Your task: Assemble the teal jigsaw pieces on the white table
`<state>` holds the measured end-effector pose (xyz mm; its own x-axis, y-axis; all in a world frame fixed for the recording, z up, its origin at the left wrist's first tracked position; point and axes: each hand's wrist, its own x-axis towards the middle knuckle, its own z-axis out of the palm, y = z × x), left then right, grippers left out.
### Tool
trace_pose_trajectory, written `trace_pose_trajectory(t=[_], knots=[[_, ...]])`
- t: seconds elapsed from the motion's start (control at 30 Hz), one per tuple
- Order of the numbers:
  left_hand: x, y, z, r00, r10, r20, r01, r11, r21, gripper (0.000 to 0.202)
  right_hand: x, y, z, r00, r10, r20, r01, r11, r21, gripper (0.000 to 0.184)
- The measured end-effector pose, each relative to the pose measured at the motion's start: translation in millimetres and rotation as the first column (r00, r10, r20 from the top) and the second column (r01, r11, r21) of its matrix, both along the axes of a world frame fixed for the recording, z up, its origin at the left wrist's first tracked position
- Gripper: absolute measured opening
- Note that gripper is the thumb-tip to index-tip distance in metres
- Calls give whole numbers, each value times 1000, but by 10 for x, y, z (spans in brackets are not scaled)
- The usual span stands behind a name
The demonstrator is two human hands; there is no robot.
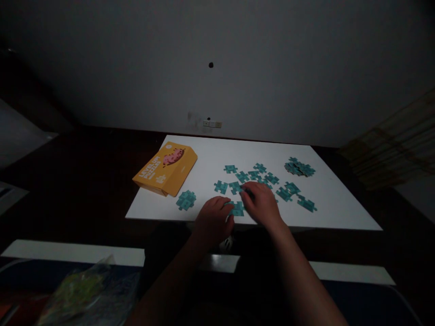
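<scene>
Teal jigsaw pieces lie on the white table. My left hand rests at the front edge, its fingers and thumb closed on the left side of joined puzzle pieces. Just right of these, my right hand has its fingers curled towards the thumb. A dark gap shows between them, and what they hold, if anything, I cannot make out. Its fingertips are close to a loose puzzle piece. Several more loose pieces are spread beyond both hands, some overlapping.
A yellow puzzle box lies at the table's left. Nearer me is a small stack of pieces; a larger pile sits at the far right. More pieces lie right of my hand. A clear plastic bag is at lower left.
</scene>
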<state>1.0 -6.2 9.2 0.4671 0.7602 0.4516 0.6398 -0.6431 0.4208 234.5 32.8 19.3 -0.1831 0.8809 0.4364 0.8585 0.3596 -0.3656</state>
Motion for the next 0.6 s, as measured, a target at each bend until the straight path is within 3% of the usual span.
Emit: trace_pose_trajectory(t=[0.1, 0.17, 0.33, 0.6], knots=[[5, -3, -2, 1000, 2, -5, -2, 1000, -2, 30, 196, -233, -37, 994, -96, -44, 99, 993, 66, 22], [8, -3, -11, 1000, 1, -7, -1, 1000, -1, 30, 356, -385, -81, 985, -166, -42, 167, 985, 41, 23], [9, -12, -26, 1000, 5, -17, -4, 1000, 8, 30, 585, -493, -128, 992, -122, -29, 120, 991, -56, 27], [11, -13, -34, 1000, 7, -9, -7, 1000, 25, 32, 99, -105, 90, 999, 40, -8, -41, 997, -69, 31]])
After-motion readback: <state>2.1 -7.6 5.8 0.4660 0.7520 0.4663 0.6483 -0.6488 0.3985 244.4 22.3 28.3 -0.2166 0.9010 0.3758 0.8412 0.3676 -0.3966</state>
